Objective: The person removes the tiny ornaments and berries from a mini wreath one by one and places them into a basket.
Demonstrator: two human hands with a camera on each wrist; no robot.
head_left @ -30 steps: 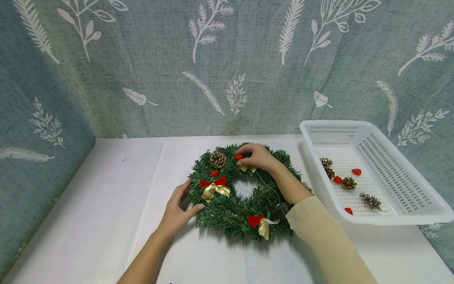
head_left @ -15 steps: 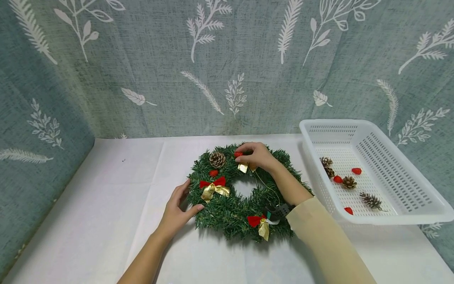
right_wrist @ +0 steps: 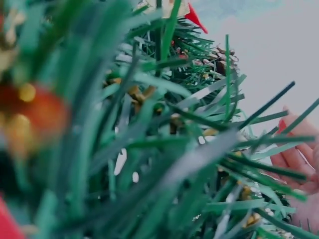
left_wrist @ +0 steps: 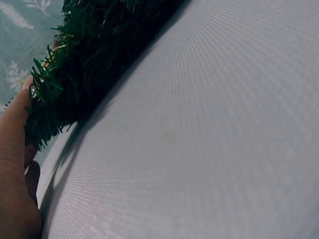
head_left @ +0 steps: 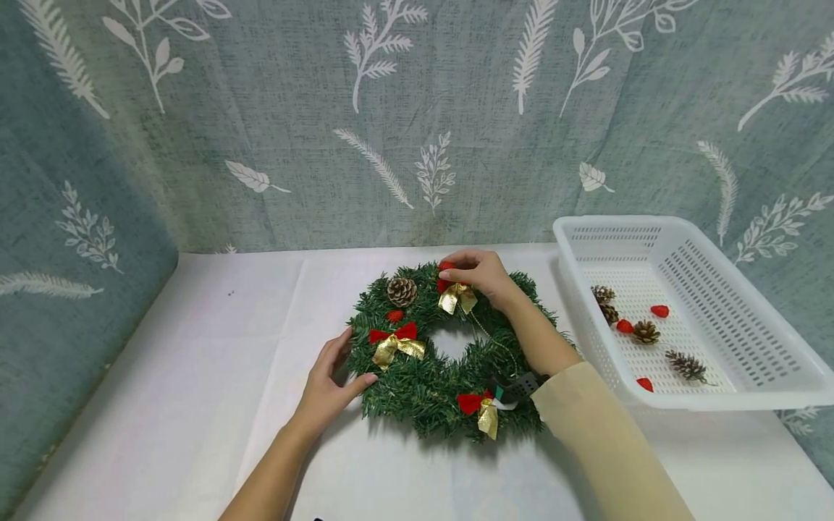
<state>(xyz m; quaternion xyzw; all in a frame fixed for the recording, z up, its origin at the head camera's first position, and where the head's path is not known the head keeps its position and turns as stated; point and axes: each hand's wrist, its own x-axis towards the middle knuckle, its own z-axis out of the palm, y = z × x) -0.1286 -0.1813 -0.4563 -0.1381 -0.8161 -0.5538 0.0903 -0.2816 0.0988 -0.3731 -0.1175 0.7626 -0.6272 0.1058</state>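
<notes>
A green artificial wreath lies on the white-covered table, decorated with a pine cone, a red strawberry and red-and-gold bows. At its left edge is my left hand, thumb on the near side and fingers at the outer rim; the left wrist view shows the thumb touching the greenery. My right hand pinches another small red strawberry at the wreath's far side, just above the upper bow. In the right wrist view, greenery partly hides the right hand's fingers.
To the right stands a white perforated basket with several pine cones and red strawberries inside. A bow sits on the wreath's near side, next to the right wrist's dark strap. A patterned grey-green curtain hangs behind the table.
My right hand has shifted slightly away and right with the strawberry, uncovering more of the upper gold bow. The left hand stays in place at the wreath's edge.
</notes>
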